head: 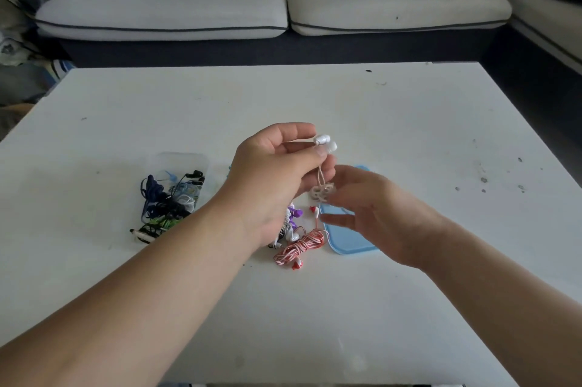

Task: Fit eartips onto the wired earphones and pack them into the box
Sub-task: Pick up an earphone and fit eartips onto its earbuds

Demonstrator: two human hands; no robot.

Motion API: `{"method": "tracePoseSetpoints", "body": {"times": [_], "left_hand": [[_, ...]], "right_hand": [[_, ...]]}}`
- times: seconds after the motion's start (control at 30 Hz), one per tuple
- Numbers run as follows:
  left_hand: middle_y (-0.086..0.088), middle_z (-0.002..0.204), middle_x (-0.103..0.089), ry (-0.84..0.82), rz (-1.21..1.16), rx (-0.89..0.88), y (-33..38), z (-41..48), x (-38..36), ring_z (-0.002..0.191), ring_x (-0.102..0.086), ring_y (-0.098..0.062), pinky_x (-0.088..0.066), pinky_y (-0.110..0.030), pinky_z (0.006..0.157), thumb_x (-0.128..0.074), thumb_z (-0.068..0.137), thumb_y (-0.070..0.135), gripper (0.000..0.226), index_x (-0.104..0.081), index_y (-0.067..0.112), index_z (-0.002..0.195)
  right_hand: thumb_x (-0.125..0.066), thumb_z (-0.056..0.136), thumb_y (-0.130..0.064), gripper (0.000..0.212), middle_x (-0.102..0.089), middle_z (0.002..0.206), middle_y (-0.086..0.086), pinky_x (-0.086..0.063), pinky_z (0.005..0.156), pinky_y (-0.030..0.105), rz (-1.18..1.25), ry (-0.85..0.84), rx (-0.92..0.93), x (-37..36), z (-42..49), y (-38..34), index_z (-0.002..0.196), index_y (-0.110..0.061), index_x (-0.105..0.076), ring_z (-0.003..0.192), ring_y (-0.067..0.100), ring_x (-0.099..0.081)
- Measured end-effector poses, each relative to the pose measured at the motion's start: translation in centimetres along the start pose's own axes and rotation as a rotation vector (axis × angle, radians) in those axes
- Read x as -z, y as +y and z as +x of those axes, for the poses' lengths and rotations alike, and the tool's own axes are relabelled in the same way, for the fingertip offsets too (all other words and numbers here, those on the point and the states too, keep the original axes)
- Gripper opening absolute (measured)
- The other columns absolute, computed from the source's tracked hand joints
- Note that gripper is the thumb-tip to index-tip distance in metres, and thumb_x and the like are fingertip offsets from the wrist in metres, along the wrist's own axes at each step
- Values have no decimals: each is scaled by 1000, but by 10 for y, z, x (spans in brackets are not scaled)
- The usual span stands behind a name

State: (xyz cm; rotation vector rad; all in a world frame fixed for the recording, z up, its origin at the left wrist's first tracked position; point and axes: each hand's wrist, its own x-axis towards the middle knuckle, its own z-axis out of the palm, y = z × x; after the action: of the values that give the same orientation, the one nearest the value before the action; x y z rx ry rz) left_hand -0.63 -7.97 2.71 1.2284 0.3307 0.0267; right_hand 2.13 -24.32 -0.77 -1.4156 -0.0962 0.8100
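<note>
My left hand (277, 172) pinches a pair of white earphones (326, 143) just below the two buds, above the table; their pale coiled cord (322, 193) hangs down from the fingers. My right hand (371, 213) hovers just right of that cord with its fingers spread and relaxed, holding nothing. A clear box (184, 163) to the left holds several dark, blue and green earphones (167, 201). A red-and-white striped earphone bundle (300, 246) lies on the table below my hands. White and purple earphones (293, 219) lie partly hidden under my left wrist.
A light blue lid (349, 238) lies flat on the white table (409, 134), partly under my right hand. A pale sofa (283, 8) stands beyond the table's far edge. Dark specks mark the table's right side.
</note>
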Motion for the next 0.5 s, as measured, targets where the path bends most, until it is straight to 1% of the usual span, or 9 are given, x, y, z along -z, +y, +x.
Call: {"method": "tracePoseSetpoints", "body": {"times": [0.07,0.13,0.2,0.27,0.33,0.4,0.43,0.47,0.5], "left_hand": [[-18,97,-76,11,-8,-22,5,-1,4,80,-74,-26,-63,-35,78,-75,88,-4,26,-71,9,110],[-14,94,-75,24,39,-68,10,-2,13,81,-74,-23,-62,-30,76,-76,89,-1,25,-73,13,109],[-12,91,-74,52,129,-115,13,-1,25,80,-74,-20,-59,-24,73,-76,90,1,24,-75,16,109],[-7,87,-75,84,312,-171,13,-1,42,80,-75,-17,-57,-20,73,-77,90,4,23,-77,20,107],[2,86,-74,72,494,-203,10,-3,58,79,-73,-10,-57,-20,78,-75,91,6,24,-78,25,106],[10,88,-71,29,641,-225,7,-8,70,79,-67,0,-55,-16,82,-71,94,6,27,-78,28,108],[14,93,-71,16,709,-234,8,-10,77,82,-65,5,-52,-11,82,-68,95,8,29,-77,30,112],[16,100,-71,3,763,-235,10,-12,82,90,-65,8,-49,-7,84,-66,96,11,31,-76,32,116],[18,109,-70,-9,794,-226,13,-14,89,98,-63,9,-47,-6,87,-66,96,14,33,-73,36,120]], "right_hand": [[-65,85,-8,44,-67,130,19,-51,107,50,2,-104,-19,-5,2,1,129,-9,-65,124,34,-64],[-66,85,-10,45,-70,122,22,-56,98,47,71,-157,-31,-10,6,1,129,-3,-63,111,35,-70],[-71,85,-7,40,-72,106,23,-60,84,41,109,-118,-10,-16,10,0,123,2,-65,92,33,-72],[-76,82,-7,40,-71,95,22,-62,76,36,143,-48,13,-26,16,-2,119,5,-66,80,30,-71],[-73,78,-13,42,-70,91,21,-62,71,33,152,8,32,-37,24,-3,115,6,-67,75,28,-70],[-74,79,-17,37,-69,91,22,-61,69,31,121,14,39,-49,30,-3,107,6,-69,72,26,-69],[-74,81,-18,36,-69,93,23,-60,68,30,114,3,35,-56,34,-3,106,7,-69,73,25,-68],[-72,85,-17,36,-68,95,24,-60,68,30,116,-10,30,-61,37,-2,108,10,-68,75,25,-68],[-70,90,-17,37,-67,98,24,-59,70,31,120,-31,24,-69,41,-2,112,13,-67,79,27,-68]]}}
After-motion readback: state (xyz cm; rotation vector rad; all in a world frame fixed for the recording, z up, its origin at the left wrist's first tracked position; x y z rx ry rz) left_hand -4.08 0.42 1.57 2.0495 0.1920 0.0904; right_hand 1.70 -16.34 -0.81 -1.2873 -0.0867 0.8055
